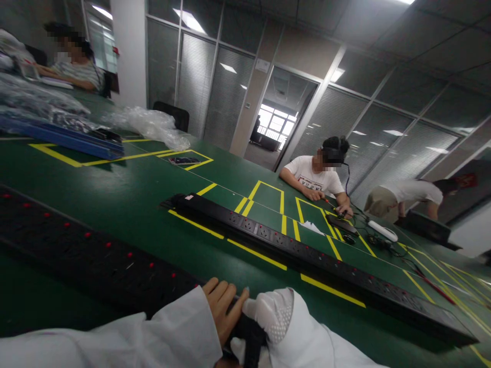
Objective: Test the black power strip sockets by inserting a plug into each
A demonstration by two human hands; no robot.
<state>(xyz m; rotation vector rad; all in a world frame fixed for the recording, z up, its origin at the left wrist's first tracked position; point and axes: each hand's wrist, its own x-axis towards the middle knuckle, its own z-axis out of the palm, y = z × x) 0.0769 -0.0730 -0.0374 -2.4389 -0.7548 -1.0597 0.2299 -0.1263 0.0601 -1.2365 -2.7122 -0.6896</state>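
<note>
My left hand point(224, 306) is bare, below a white sleeve, its fingers wrapped over the right end of a long black power strip point(115, 266) with red switches. Close beside it, my right hand point(274, 314) wears a white glove with dotted grip. Its fingers close round a dark object point(253, 340) at the end of the strip; what kind of thing this is, I cannot make out. A second long black power strip point(264, 232), with a row of sockets, lies across the green table point(153, 199) beyond my hands.
Yellow tape marks point(199, 225) divide the tabletop. Blue metal channels point(72, 138) and clear plastic wrap point(149, 125) lie at the left. Across the table a seated person point(316, 176) handles cables near a white power strip point(382, 231). Another person bends at the right; one sits far left.
</note>
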